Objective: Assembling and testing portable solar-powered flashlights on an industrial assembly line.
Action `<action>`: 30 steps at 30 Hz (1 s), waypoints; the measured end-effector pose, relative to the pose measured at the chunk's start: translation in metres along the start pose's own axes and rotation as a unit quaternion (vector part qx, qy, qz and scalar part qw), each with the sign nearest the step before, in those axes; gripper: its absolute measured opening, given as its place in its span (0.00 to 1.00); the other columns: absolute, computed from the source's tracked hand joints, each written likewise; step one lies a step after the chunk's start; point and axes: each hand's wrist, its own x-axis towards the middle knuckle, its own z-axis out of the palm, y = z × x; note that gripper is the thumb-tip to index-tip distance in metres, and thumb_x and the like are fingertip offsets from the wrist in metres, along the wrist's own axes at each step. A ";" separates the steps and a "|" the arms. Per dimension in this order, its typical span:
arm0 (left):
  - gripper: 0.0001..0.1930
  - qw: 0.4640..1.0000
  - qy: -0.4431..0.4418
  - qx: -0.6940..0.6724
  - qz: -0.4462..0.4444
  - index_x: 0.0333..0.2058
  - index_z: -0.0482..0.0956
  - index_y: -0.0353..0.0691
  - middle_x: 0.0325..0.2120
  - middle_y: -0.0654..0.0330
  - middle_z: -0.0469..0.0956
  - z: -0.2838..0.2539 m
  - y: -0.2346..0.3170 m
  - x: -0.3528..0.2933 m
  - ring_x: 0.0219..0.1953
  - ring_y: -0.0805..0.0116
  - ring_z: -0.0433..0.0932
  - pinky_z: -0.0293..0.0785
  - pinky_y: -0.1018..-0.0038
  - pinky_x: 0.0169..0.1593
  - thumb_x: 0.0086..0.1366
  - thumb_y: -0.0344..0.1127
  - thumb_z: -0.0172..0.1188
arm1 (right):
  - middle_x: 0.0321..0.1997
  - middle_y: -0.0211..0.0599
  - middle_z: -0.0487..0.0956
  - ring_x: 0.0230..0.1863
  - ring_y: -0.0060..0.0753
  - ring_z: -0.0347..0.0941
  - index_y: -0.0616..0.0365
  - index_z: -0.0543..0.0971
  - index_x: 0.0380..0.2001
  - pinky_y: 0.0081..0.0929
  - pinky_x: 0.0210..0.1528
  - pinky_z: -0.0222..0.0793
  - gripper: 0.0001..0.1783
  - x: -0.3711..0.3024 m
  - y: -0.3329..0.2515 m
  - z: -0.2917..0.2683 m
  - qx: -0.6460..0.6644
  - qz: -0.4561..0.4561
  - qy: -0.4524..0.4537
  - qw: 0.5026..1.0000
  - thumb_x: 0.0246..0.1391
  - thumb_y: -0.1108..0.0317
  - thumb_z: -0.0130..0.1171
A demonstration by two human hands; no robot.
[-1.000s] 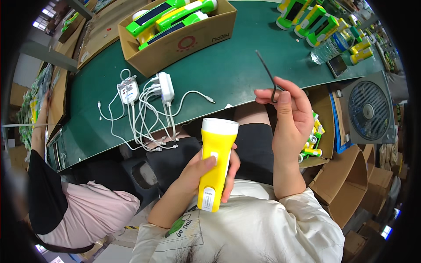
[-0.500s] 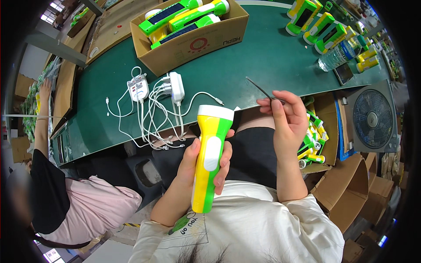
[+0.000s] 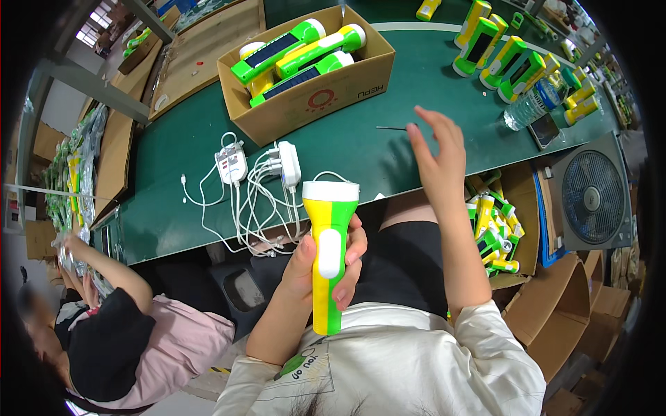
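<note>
My left hand [image 3: 341, 267] is wrapped around a yellow and green flashlight [image 3: 324, 291] with a white head and a white oval switch. The flashlight stands head up, its lower end toward my shirt. Over the green table, my right hand [image 3: 444, 156] is open, fingers apart. A thin dark rod-like tool [image 3: 390, 127] lies by its thumb tip. Left of the flashlight, on the table, are white charging cables [image 3: 260, 201] plugged into a white multi-port charger [image 3: 289, 165], and a second white block [image 3: 232, 164].
An open carton [image 3: 305, 104] of similar flashlights stands at the back. Several upright flashlights [image 3: 479, 48], a water bottle [image 3: 531, 107] and a phone [image 3: 544, 132] are at the right. Beside my right arm sits a box of flashlight parts [image 3: 527, 239] and a fan [image 3: 591, 194]. A co-worker [image 3: 132, 333] sits at left.
My right hand has moved forward over the table, opened, and let go of the dark tool. My left hand still holds the flashlight, now more upright. The co-worker's arm has drawn back.
</note>
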 end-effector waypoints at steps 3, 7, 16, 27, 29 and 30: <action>0.35 0.999 0.005 0.052 0.016 0.51 0.60 0.35 0.28 0.59 0.66 0.002 0.000 0.010 0.17 0.70 0.72 0.76 0.74 0.19 0.61 0.62 0.50 | 0.48 0.40 0.75 0.49 0.33 0.70 0.61 0.75 0.47 0.26 0.50 0.64 0.16 -0.025 -0.037 -0.020 0.292 0.082 -0.080 0.949 0.57 0.65 0.54; 0.33 0.986 0.026 0.159 0.050 0.49 0.62 0.37 0.25 0.62 0.66 -0.002 0.004 0.034 0.22 0.71 0.72 0.71 0.78 0.23 0.62 0.64 0.47 | 0.59 0.46 0.64 0.56 0.32 0.64 0.60 0.59 0.61 0.30 0.57 0.61 0.33 -0.054 -0.056 -0.034 0.568 0.237 -0.190 0.765 0.63 0.45 0.39; 0.34 0.863 0.115 0.484 0.091 0.52 0.62 0.33 0.38 0.56 0.70 0.011 0.004 0.069 0.40 0.66 0.75 0.73 0.72 0.43 0.58 0.55 0.61 | 0.65 0.52 0.55 0.64 0.44 0.58 0.52 0.38 0.67 0.34 0.60 0.59 0.59 -0.049 -0.044 -0.038 0.546 0.156 -0.316 0.760 0.42 0.64 0.70; 0.38 0.659 -0.105 0.731 0.142 0.54 0.61 0.34 0.37 0.51 0.73 0.041 0.042 0.149 0.42 0.65 0.74 0.72 0.72 0.45 0.44 0.33 0.70 | 0.36 0.43 0.78 0.37 0.40 0.77 0.60 0.70 0.43 0.31 0.40 0.70 0.26 0.006 0.003 -0.015 0.429 0.049 -0.330 0.839 0.38 0.68 0.64; 0.36 0.654 -0.122 0.728 0.167 0.53 0.62 0.34 0.34 0.52 0.73 0.042 0.041 0.162 0.38 0.66 0.75 0.73 0.73 0.41 0.45 0.29 0.68 | 0.36 0.43 0.78 0.37 0.41 0.77 0.61 0.70 0.42 0.31 0.40 0.70 0.25 0.008 0.012 0.005 0.479 0.068 -0.348 0.803 0.36 0.68 0.64; 0.30 0.674 -0.122 0.706 0.180 0.51 0.63 0.35 0.34 0.53 0.72 0.041 0.038 0.170 0.37 0.67 0.75 0.74 0.71 0.43 0.48 0.25 0.64 | 0.34 0.44 0.79 0.36 0.42 0.77 0.61 0.70 0.41 0.32 0.39 0.70 0.26 0.008 0.012 0.011 0.475 0.063 -0.295 0.826 0.35 0.69 0.64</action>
